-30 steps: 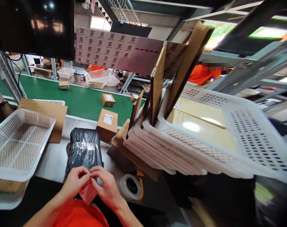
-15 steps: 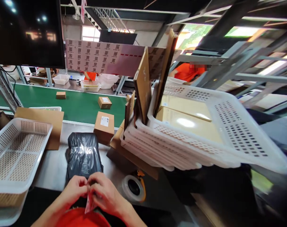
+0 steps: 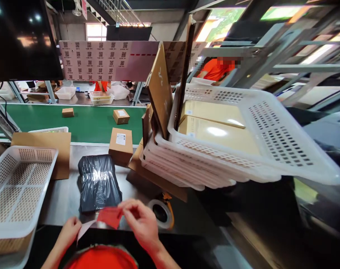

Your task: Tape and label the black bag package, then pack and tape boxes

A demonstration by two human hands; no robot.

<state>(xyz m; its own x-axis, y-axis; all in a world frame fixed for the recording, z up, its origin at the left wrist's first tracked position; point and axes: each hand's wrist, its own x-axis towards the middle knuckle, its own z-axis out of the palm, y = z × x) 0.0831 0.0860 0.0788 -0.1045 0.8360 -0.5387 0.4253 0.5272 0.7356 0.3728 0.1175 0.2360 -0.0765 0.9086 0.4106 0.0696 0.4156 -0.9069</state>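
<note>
One pale slip (image 3: 85, 230) is finger-pinched in the left hand (image 3: 70, 229), one red slip (image 3: 109, 217) in the right hand (image 3: 142, 223), both just this side of one black parcel (image 3: 99, 183). I count two boxes (image 3: 121, 117) on the green belt (image 3: 88, 123).

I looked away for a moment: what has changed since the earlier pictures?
The left hand moved left, holding a pale strip; the right hand moved right, holding the red slip that was between them. Whether strip and slip still join is unclear. The black parcel and tape stayed put.
</note>
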